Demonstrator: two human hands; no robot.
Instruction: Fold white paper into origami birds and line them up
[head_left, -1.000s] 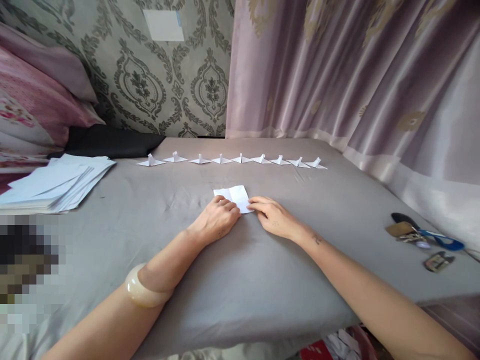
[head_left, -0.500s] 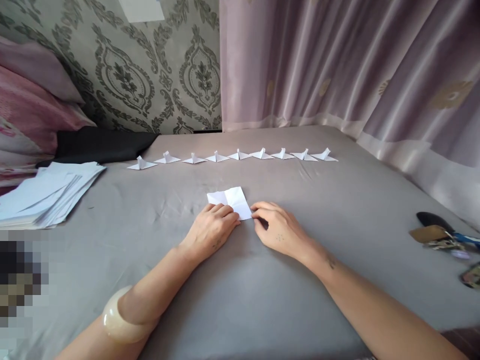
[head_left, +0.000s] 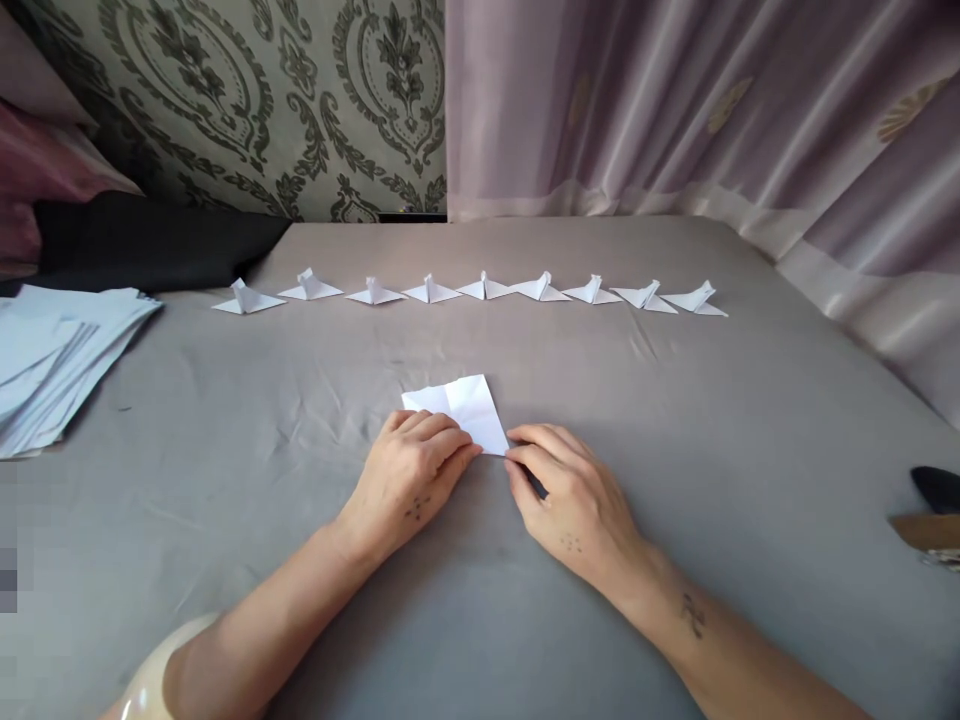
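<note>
A small creased white sheet of paper (head_left: 474, 408) lies on the grey cloth in front of me. Over its lower left part rests my left hand (head_left: 414, 465), fingers bent together and thumb at the near edge, gripping the paper. The near right corner is pinched between the thumb and fingertips of my right hand (head_left: 566, 485). Part of the sheet is hidden under the left fingers. A pale bangle (head_left: 161, 675) circles my left forearm.
Behind the sheet stands a row of several folded white paper figures (head_left: 484, 288). A stack of paper (head_left: 67, 350) lies at left beside a black cloth (head_left: 150, 240). Dark and brown objects (head_left: 930, 530) sit at the right edge. A patterned wall (head_left: 300, 100) and purple curtain (head_left: 637, 110) close off the back.
The view has moved closer and tilted down, so the sheet and hands look larger. Both hands keep their places on the paper, with little visible change in their grip.
</note>
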